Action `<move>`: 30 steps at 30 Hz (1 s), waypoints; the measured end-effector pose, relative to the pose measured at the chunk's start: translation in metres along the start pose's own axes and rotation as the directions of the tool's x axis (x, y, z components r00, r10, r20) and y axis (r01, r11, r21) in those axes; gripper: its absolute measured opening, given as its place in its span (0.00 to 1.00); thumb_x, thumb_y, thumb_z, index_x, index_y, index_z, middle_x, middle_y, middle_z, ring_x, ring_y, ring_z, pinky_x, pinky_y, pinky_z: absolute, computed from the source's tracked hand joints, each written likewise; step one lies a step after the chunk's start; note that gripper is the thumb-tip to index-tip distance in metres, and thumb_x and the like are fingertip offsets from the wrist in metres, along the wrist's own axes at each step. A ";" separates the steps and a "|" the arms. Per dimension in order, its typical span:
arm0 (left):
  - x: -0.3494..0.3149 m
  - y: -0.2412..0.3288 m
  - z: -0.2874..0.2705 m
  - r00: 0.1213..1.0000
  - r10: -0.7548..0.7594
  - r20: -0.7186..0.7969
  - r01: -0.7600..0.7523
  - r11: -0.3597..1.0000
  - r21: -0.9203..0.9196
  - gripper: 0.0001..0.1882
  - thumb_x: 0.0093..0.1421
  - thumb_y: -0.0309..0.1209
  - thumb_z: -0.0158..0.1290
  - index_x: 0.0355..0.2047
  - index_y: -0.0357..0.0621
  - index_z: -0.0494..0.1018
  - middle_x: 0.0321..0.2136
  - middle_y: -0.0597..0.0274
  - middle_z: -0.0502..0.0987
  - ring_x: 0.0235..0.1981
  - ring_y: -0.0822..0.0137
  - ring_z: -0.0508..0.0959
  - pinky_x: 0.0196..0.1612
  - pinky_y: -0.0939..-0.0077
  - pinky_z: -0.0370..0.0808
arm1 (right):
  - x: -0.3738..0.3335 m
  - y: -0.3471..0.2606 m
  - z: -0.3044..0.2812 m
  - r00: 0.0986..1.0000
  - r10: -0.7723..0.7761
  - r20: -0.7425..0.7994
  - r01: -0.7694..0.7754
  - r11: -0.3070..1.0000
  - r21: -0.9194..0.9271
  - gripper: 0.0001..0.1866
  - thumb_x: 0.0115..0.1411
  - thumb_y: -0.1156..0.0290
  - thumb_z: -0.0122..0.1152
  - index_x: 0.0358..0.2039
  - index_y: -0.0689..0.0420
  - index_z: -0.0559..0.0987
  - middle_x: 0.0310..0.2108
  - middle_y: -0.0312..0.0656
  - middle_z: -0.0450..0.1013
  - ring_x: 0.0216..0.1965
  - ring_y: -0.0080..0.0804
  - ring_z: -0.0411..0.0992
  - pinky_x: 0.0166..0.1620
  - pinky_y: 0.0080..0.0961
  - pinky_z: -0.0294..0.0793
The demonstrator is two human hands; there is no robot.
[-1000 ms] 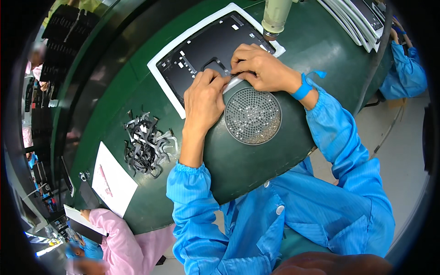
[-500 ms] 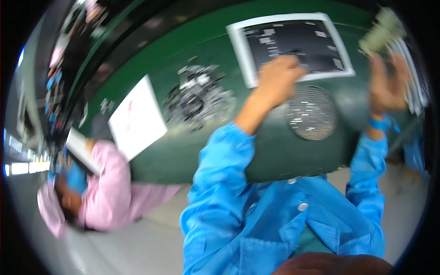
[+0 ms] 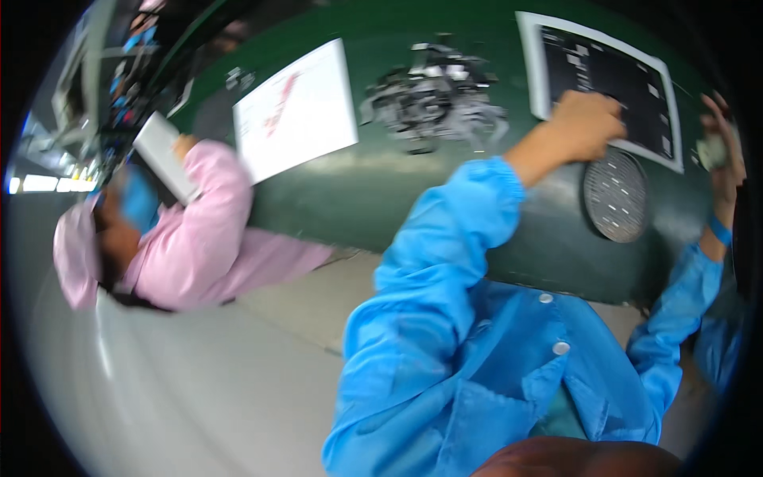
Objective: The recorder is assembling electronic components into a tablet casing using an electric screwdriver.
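Observation:
My left hand (image 3: 588, 126) is closed, with its fingers curled down over the lower part of a black sheet (image 3: 636, 99) in a white border. Whatever those fingers may pinch is hidden. Small pale pieces lie in rows on the black sheet. Just below it, close to my left hand, sits a round dish (image 3: 616, 195) covered with small shiny bits. At the far right, near the rim of the view, my right hand (image 3: 725, 163) is raised beside a pale green object (image 3: 706, 154). Blur hides its grip and the object's kind.
On the green table (image 3: 342, 199), a heap of black and grey strips (image 3: 437, 99) lies left of the bordered sheet. Farther left is a white paper (image 3: 306, 111) with red marks. A co-worker in pink (image 3: 207, 230) sits at the left, holding a white panel (image 3: 165, 155).
The view has swung, so the table things appear farther right. My right hand has come closer to the pale green object. My left hand stays over the black sheet.

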State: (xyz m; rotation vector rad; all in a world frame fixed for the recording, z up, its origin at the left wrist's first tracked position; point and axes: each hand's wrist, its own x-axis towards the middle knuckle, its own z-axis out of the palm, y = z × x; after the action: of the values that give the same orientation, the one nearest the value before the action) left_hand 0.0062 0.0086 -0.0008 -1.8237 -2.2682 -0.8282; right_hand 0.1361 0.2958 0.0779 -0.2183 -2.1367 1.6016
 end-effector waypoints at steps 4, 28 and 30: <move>0.000 -0.002 0.008 1.000 0.006 -0.002 -0.006 0.999 -0.049 0.14 0.44 0.27 0.52 0.33 0.54 0.78 0.29 0.68 0.74 0.34 0.62 0.76 0.33 0.67 0.73 | -0.035 -0.007 0.053 1.000 0.009 0.024 -0.015 0.971 0.239 0.19 0.54 0.68 0.59 0.44 0.63 0.70 0.34 0.40 0.70 0.36 0.25 0.69 0.42 0.21 0.67; 0.002 0.002 -0.008 0.998 -0.023 0.052 0.029 0.993 -0.111 0.11 0.49 0.26 0.53 0.34 0.52 0.78 0.26 0.65 0.71 0.30 0.62 0.74 0.29 0.68 0.70 | -0.073 -0.022 0.163 0.994 -0.061 -0.095 0.085 0.955 0.284 0.15 0.48 0.80 0.65 0.36 0.66 0.73 0.18 0.37 0.71 0.17 0.20 0.70 0.19 0.16 0.69; 0.002 0.001 -0.006 0.999 -0.011 0.041 0.016 0.994 -0.111 0.11 0.49 0.25 0.53 0.34 0.52 0.78 0.26 0.65 0.71 0.30 0.62 0.74 0.29 0.68 0.70 | -0.074 -0.020 0.162 0.995 -0.054 -0.079 0.075 0.952 0.296 0.15 0.48 0.79 0.66 0.36 0.65 0.73 0.19 0.37 0.71 0.17 0.20 0.70 0.19 0.16 0.69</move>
State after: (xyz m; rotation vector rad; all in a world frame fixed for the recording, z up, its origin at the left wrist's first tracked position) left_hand 0.0055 0.0077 0.0053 -1.8902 -2.3047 -0.9466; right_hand 0.1312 0.1204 0.0418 -0.1035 -1.8011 1.8227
